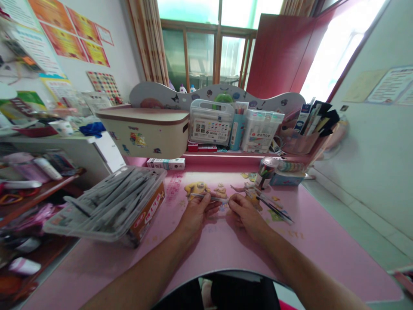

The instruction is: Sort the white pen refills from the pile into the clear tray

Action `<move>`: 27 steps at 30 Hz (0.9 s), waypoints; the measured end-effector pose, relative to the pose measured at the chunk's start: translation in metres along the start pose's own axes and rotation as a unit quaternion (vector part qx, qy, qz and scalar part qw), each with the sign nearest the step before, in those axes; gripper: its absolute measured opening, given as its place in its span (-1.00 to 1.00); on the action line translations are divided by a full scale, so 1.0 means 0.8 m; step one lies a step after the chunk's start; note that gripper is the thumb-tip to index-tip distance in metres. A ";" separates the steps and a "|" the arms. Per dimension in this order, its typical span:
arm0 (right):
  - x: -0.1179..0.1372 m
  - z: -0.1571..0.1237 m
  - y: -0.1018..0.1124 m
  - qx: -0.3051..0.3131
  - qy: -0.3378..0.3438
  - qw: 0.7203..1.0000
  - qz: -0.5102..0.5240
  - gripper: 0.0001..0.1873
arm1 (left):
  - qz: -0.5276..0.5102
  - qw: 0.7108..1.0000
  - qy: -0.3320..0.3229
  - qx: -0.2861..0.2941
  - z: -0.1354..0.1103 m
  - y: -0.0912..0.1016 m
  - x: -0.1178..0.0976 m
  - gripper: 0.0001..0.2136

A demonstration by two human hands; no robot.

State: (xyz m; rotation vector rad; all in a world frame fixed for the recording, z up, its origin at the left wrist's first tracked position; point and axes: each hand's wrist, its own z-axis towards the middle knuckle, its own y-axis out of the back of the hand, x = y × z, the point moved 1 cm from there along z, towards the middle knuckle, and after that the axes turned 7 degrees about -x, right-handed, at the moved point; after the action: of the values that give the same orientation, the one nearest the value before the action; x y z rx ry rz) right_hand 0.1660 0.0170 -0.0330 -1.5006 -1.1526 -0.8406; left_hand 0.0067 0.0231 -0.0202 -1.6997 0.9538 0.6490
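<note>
Both of my hands rest on a pink desk [226,254] with cartoon prints. My left hand [197,213] is closed around a thin grey pen [206,196] that lies across its fingers, pointing left. My right hand [245,213] is closed too, its fingertips pinched at the pen's right end. Several loose pens [274,207] lie on the desk just right of my right hand. A small round pot [267,171] holding coloured pencils stands beyond them.
A clear plastic tray [109,202] full of grey pens sits atop an orange box at the left. A cream storage box [145,131], clear marker cases [211,122] and a pen holder [306,133] line the back shelf. Cluttered shelves [32,185] stand at the left.
</note>
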 end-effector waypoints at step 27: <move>0.023 -0.021 0.029 0.264 -0.194 0.938 -0.111 -0.87 | -0.107 0.990 0.012 -0.091 0.025 0.026 -0.031 -0.76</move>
State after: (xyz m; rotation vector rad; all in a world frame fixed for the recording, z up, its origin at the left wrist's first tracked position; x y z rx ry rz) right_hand 0.1941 0.0048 -0.0190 -1.1171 -1.7072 -0.3291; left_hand -0.0239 0.0459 -0.0176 -1.9436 0.7330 0.5861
